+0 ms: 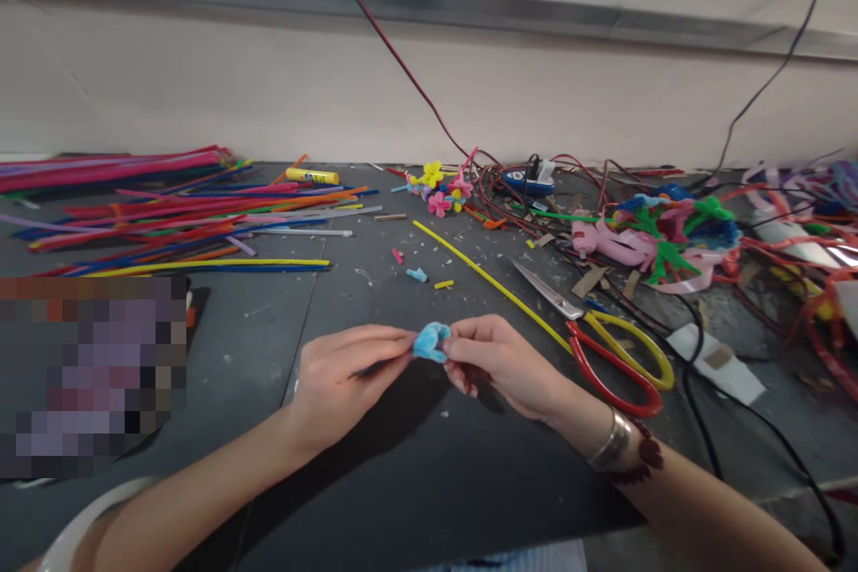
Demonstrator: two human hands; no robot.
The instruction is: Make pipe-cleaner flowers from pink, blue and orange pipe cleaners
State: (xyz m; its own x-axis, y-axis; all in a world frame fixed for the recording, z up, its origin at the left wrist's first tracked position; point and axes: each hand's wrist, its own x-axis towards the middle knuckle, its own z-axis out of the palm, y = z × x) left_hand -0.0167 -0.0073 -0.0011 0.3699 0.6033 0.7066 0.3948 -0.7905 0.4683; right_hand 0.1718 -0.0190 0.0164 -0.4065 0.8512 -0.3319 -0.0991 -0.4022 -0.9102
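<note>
pixelated patch [94,375]: contents unreadable | blue chenille piece [430,342]: partly hidden

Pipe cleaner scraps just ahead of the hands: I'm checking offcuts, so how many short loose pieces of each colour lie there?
Pink piece: 1
Loose blue piece: 1
Yellow piece: 1
Total: 3
Not counted: the pinched blue piece held between the left hand and the right hand.
</note>
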